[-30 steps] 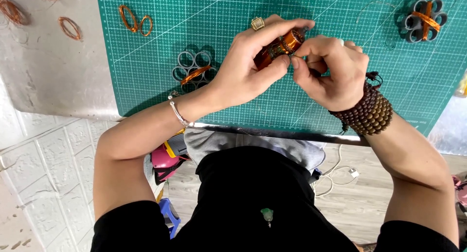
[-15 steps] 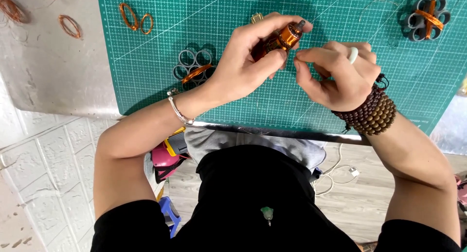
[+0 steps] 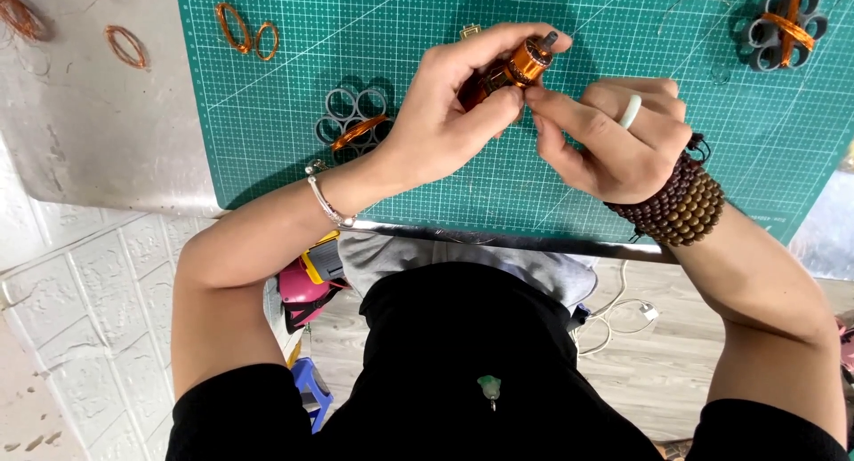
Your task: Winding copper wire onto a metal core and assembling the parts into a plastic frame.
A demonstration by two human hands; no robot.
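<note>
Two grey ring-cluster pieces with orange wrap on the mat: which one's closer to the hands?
The grey ring cluster just beside the left hand, mid-mat near that wrist. The other ring cluster sits far off in the mat's top right corner, well beyond the right hand.

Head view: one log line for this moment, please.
left hand: holds copper-wound rotor | right hand: fingertips pinch at rotor | surface: green cutting mat | nearby: grey coil former

two hands (image 3: 445,123) (image 3: 614,141), one copper-wound rotor (image 3: 511,70), two grey ring clusters (image 3: 354,119) (image 3: 783,30), one green mat (image 3: 267,96)
</note>
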